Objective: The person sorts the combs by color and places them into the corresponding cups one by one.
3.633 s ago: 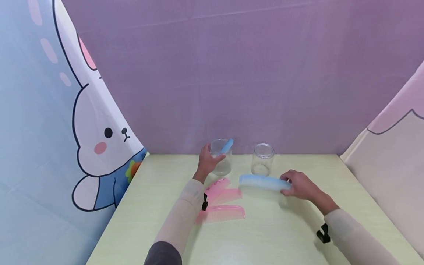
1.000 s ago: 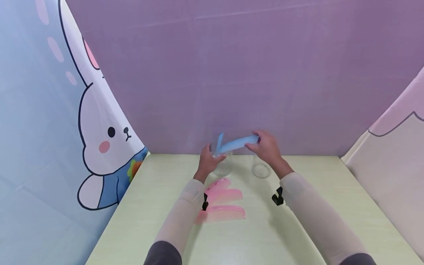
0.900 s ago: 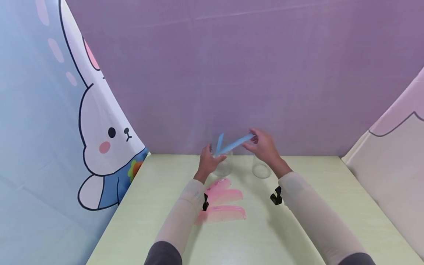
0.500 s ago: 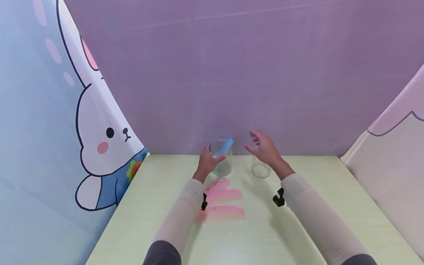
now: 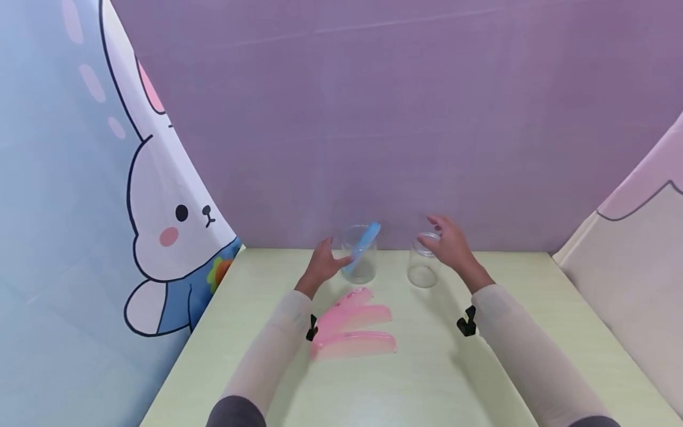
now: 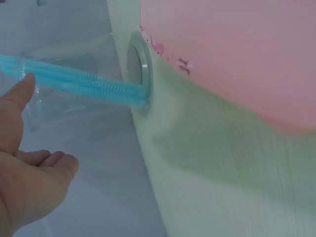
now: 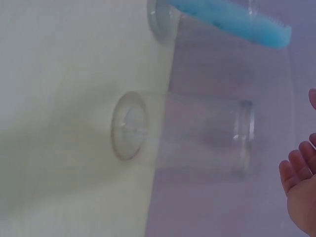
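Note:
Blue combs (image 5: 366, 240) lean together inside the left clear jar (image 5: 365, 274), their upper ends jutting past its rim. My left hand (image 5: 323, 263) is just left of that jar with thumb and fingers spread, holding nothing; in the left wrist view its thumb is near the combs (image 6: 79, 81) and the jar's mouth. A second clear jar (image 7: 197, 133) stands to the right with nothing inside. My right hand (image 5: 449, 243) hovers by its rim, fingers loosely bent and nothing in them. Several pink combs (image 5: 357, 343) lie fanned on the table in front of the left jar.
The pale yellow table (image 5: 427, 367) reaches back to a purple cloth (image 5: 373, 118). A blue cloth with a rabbit print (image 5: 171, 237) hangs on the left, and a pink and cream cloth (image 5: 635, 261) on the right.
My right hand brought a blue comb from the right into the left jar, let it go, then moved right toward the other jar. My left hand has released the left jar and drawn back left.

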Demonstrator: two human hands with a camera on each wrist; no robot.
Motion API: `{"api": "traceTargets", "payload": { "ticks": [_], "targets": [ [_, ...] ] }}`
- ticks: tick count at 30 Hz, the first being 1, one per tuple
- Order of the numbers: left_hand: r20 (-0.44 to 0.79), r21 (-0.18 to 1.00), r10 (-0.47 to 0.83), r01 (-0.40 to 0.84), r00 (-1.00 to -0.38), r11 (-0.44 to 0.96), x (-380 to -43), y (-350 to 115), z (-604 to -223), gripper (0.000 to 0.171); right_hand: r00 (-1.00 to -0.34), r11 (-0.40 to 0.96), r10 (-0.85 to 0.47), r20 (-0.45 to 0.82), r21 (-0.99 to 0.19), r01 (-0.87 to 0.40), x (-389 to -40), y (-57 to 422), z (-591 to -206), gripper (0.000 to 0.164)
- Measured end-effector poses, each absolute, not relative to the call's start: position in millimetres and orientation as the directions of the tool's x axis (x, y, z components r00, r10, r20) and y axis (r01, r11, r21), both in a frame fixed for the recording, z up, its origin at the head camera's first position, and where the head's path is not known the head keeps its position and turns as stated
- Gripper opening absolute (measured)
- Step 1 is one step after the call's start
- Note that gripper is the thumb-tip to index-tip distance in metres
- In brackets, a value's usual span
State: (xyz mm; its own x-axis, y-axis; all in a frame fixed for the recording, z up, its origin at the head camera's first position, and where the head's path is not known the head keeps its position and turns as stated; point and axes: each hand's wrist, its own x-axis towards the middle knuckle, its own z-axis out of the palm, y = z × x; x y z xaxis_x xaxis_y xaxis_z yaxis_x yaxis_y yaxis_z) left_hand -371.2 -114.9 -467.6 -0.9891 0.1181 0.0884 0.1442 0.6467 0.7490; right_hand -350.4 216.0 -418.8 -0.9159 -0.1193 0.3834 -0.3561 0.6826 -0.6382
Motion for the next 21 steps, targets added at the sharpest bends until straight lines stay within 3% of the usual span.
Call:
{"api": "traceTargets", "payload": {
  "ticks": [11,18,21],
  "targets": [
    [-0.030,0.612,0.204,0.143,-0.979,0.778,-328,-142,-475,0.079,-0.923,0.735,-0.059,0.381,-0.609,-0.299,-357,234,-450,0.068],
    [-0.074,0.588,0.232,0.146,-0.970,0.795,-301,-143,-484,0.070,-0.930,0.742,-0.043,0.366,-0.612,-0.275,-357,240,-461,0.073],
    [-0.098,0.572,0.232,0.136,-0.968,0.809,-291,-144,-490,0.069,-0.927,0.732,-0.044,0.373,-0.620,-0.284,-357,240,-465,0.066]
  ]
}}
